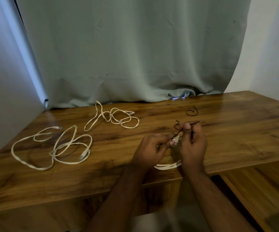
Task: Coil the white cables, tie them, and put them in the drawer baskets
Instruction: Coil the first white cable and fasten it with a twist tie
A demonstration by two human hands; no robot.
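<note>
Item: coiled white cable (168,165), held above the near edge of the bench (235,139), between the two hands. Its loops hang toward the person; the bunched top shows between the thumbs, the lower arc below the wrists.

Left hand (149,150): fingers curled, pinching the lower end of a dark tie (179,132) against the coil.

Right hand (193,144): fingers curled round the coil's top, thumb up, pinching the tie's upper end. The tie runs slantwise, low at the left hand, high at the right; the wrap looks unfinished. Both hands are equally near, so the twist falls to either.

Further stock: loose cable (51,148) at bench left, well apart; second loose cable (112,118) farther back, both uncoiled. Spare tie (192,112) beyond the right hand.

Surface: glossy wood-grain bench. Room: grey-green curtain (127,56) behind, pale walls either side. Drawer baskets: not identifiable; an open wooden drawer (261,190) shows at lower right.
</note>
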